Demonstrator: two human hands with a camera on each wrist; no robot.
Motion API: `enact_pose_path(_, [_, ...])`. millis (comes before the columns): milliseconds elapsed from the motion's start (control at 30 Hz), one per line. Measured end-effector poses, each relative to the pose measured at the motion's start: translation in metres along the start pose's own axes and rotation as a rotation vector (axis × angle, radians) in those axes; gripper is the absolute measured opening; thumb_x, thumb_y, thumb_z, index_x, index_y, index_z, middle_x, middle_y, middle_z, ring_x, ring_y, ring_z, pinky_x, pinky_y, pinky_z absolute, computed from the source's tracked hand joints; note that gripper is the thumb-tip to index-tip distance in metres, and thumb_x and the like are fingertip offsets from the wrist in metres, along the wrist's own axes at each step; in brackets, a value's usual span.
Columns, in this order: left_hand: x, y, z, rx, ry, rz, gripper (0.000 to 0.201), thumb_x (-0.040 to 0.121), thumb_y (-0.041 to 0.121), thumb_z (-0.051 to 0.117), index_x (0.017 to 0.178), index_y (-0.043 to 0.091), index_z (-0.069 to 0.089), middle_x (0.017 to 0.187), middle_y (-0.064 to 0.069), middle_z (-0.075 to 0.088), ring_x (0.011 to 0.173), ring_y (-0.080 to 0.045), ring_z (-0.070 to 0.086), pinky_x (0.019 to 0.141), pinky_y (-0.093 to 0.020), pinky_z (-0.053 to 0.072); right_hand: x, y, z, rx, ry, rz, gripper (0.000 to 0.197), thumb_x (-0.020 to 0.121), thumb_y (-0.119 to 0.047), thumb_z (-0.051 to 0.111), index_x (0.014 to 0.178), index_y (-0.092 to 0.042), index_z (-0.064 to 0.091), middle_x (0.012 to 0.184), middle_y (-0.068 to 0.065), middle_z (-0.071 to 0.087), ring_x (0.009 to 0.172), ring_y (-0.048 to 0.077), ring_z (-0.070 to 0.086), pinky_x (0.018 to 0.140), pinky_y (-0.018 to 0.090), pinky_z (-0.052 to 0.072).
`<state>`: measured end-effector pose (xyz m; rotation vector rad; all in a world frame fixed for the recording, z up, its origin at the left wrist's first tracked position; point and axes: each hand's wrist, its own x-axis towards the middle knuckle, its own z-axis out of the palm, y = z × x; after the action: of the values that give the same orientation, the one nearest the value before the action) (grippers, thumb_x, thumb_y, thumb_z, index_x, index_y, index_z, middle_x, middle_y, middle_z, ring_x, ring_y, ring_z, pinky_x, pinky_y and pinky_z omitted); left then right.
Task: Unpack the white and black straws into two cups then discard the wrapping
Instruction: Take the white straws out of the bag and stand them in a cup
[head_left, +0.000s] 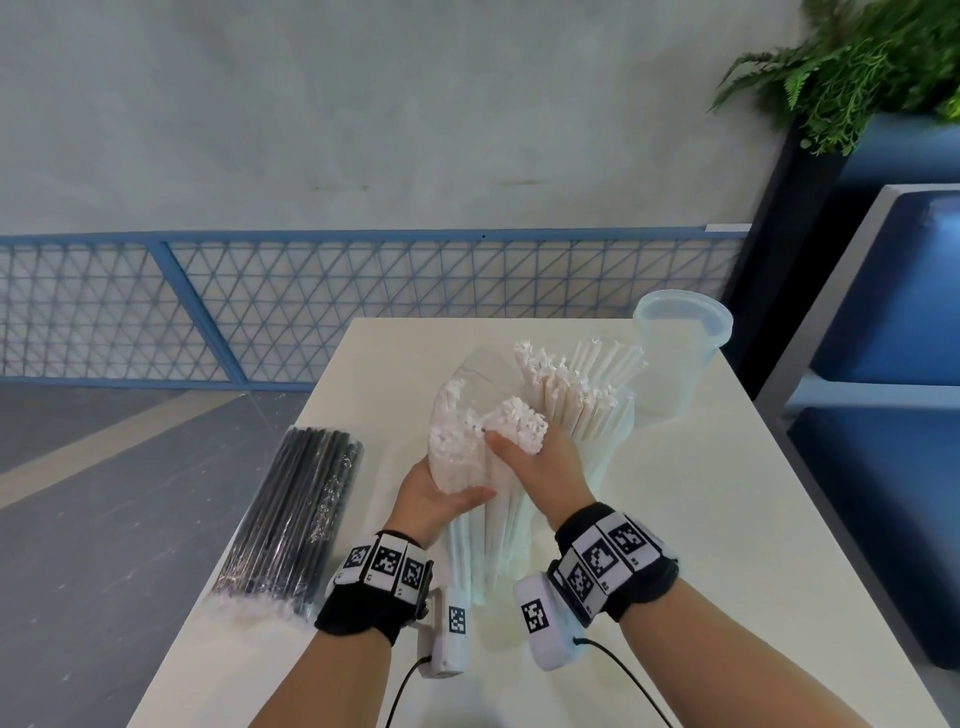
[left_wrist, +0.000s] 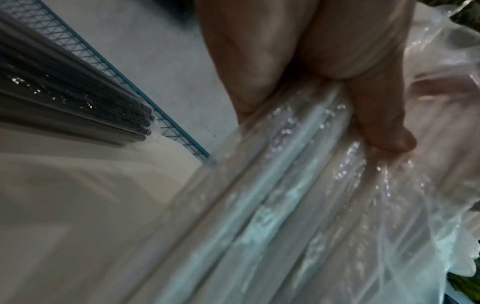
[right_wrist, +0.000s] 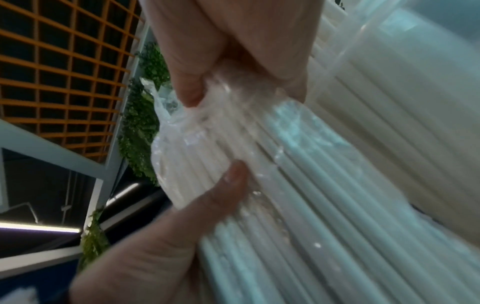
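Note:
My left hand (head_left: 441, 499) grips the clear wrapping (head_left: 457, 447) of the white straw pack, held upright above the table; in the left wrist view its fingers (left_wrist: 384, 127) curl round the wrapping (left_wrist: 272, 195). My right hand (head_left: 540, 462) grips a bunch of white straws (head_left: 517, 418) at the pack's open top, thumb (right_wrist: 228, 185) and fingers closed round the bunch (right_wrist: 259, 174). Just behind stands a clear cup (head_left: 613, 447) filled with white straws (head_left: 582, 384). An empty clear cup (head_left: 680, 353) stands at the far right. A wrapped pack of black straws (head_left: 296, 519) lies at the left.
The white table (head_left: 727, 545) has bare surface at the right and front. The black pack (left_wrist: 64, 107) lies along the table's left edge, partly overhanging it. A blue mesh railing (head_left: 260, 306) runs behind, and blue seating (head_left: 893, 364) stands to the right.

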<state>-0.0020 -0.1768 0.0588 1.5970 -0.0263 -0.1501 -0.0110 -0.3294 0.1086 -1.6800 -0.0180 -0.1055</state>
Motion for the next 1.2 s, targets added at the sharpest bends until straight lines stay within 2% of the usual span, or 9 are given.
enact_pose_path(133, [0.003,-0.003,0.002,0.029,0.036,-0.019,0.063,0.054,0.021,0.088,0.11,0.008,0.064,0.106,-0.007,0.071,0.102,-0.02,0.066,0.09,-0.032,0.051,0.008,-0.011,-0.002,0.128,0.114,-0.017,0.065,0.074,-0.041,0.072,0.126,-0.01,0.051,0.121,0.005,0.063,0.115,0.016,0.057,0.102,0.035,0.044])
enact_pose_path(267, [0.002,0.002,0.003,0.083,0.025,-0.023,0.039,0.066,0.008,0.082,0.1,0.017,0.067,0.097,0.004,0.072,0.095,-0.009,0.067,0.079,-0.014,0.051,0.011,-0.03,-0.013,0.196,0.19,-0.06,0.024,0.083,-0.018,0.068,0.102,-0.005,0.065,0.1,0.011,0.07,0.096,0.022,0.066,0.087,0.037,0.052])
enact_pose_path(400, [0.0,0.006,0.004,0.116,0.004,-0.012,0.042,0.067,0.012,0.082,0.105,0.015,0.066,0.1,0.004,0.071,0.096,-0.007,0.066,0.084,-0.019,0.048,0.009,-0.048,-0.027,0.294,0.24,-0.106,0.013,0.084,-0.013,0.065,0.095,-0.006,0.066,0.094,0.012,0.07,0.091,0.024,0.067,0.082,0.036,0.054])
enact_pose_path(600, [-0.001,0.007,0.007,0.158,-0.006,0.011,0.038,0.067,0.012,0.081,0.096,0.03,0.063,0.094,0.015,0.068,0.092,0.001,0.063,0.075,-0.01,0.047,0.018,-0.051,-0.043,0.462,0.299,-0.045,0.084,0.056,-0.043,0.075,0.124,0.0,0.051,0.12,0.018,0.059,0.111,0.032,0.058,0.094,0.042,0.047])
enact_pose_path(767, [0.001,0.009,0.01,0.171,-0.012,0.021,0.038,0.069,0.009,0.08,0.091,0.034,0.061,0.092,0.017,0.066,0.089,0.001,0.061,0.07,-0.006,0.044,0.008,-0.043,-0.047,0.353,0.11,-0.069,0.044,0.064,-0.018,0.08,0.104,-0.009,0.064,0.088,-0.005,0.071,0.09,0.012,0.067,0.081,0.026,0.053])
enact_pose_path(933, [0.002,0.011,0.011,0.126,0.019,-0.009,0.044,0.07,0.006,0.079,0.107,0.022,0.061,0.101,0.004,0.068,0.097,-0.013,0.063,0.081,-0.022,0.048,-0.005,-0.023,-0.039,0.272,-0.109,-0.044,0.048,0.068,-0.01,0.079,0.113,-0.005,0.062,0.105,0.005,0.072,0.102,0.017,0.067,0.087,0.027,0.054])
enact_pose_path(1000, [0.001,0.011,0.01,0.085,0.014,-0.008,0.049,0.071,0.002,0.076,0.115,0.016,0.059,0.105,0.001,0.068,0.099,-0.013,0.063,0.076,-0.016,0.05,-0.009,-0.017,-0.033,0.156,-0.189,-0.029,0.044,0.071,-0.003,0.076,0.113,-0.011,0.063,0.108,0.003,0.07,0.102,0.012,0.067,0.088,0.026,0.054])
enact_pose_path(1133, [0.001,0.008,0.007,0.128,0.034,-0.002,0.046,0.07,0.005,0.079,0.112,0.015,0.062,0.107,-0.004,0.069,0.102,-0.019,0.064,0.085,-0.028,0.052,-0.012,-0.009,-0.02,0.034,-0.048,-0.029,0.03,0.074,-0.011,0.076,0.098,-0.026,0.063,0.095,-0.008,0.07,0.088,-0.002,0.067,0.085,0.027,0.055])
enact_pose_path(1200, [0.001,0.008,0.006,0.147,0.036,-0.012,0.039,0.068,0.005,0.079,0.1,0.022,0.065,0.1,0.0,0.07,0.101,-0.019,0.065,0.089,-0.031,0.051,-0.008,-0.015,-0.019,0.141,0.048,0.009,0.029,0.074,-0.02,0.077,0.1,-0.014,0.065,0.094,0.005,0.072,0.089,0.015,0.07,0.083,0.038,0.056])
